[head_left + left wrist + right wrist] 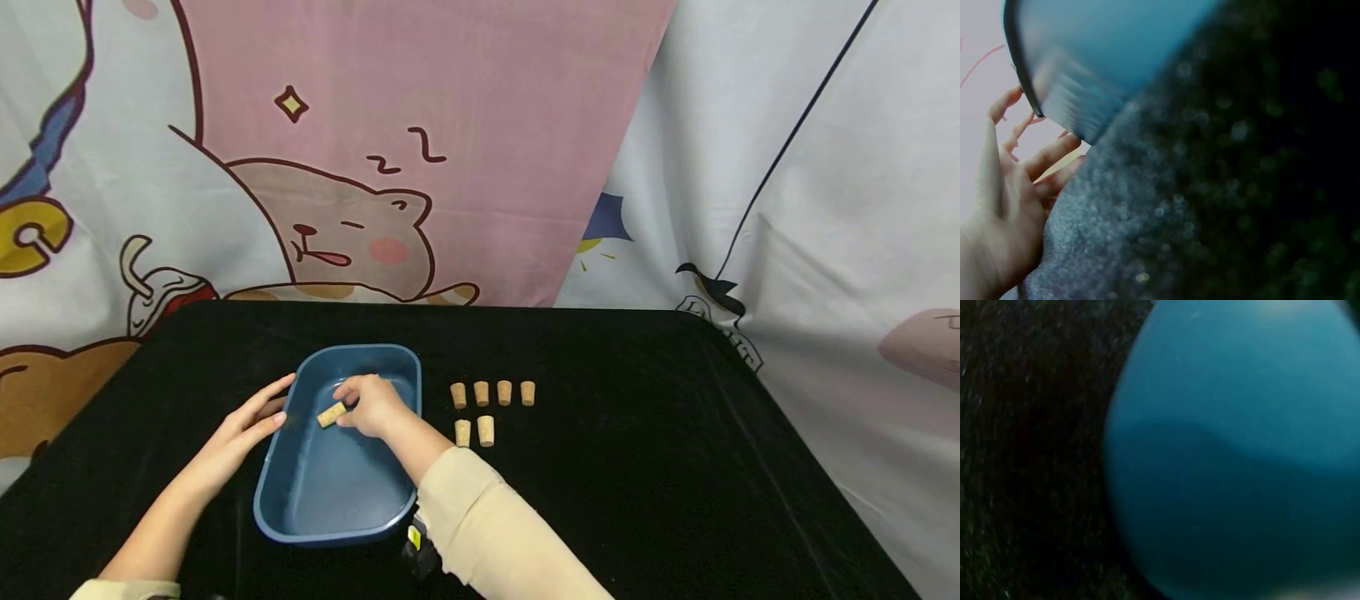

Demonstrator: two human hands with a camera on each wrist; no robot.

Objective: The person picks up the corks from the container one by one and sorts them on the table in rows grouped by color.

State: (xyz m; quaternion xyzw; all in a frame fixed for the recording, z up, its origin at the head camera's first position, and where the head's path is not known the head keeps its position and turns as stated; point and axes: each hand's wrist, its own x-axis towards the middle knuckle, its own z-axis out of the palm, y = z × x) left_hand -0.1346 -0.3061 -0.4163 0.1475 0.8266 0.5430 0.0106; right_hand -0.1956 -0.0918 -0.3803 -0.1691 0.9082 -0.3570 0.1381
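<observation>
A blue rectangular tray [341, 492] sits on the black cloth. My left hand [228, 442] is at the tray's left side, its fingertips against the outer wall; the left wrist view shows the fingers [1054, 156] spread at the tray's edge. Reaching into the tray from the right, my right hand [373, 406] pinches a cork stopper [331, 415] between thumb and fingers. The cork lies tilted on its side, low over the tray floor. Only the tray's blurred blue surface and the cloth show in the right wrist view, without the fingers or the cork.
Right of the tray, several cork stoppers stand in two rows, a back row [482, 393] and a shorter front row [486, 431]. Black cloth [675, 467] covers the table. A printed curtain [510, 167] hangs behind it.
</observation>
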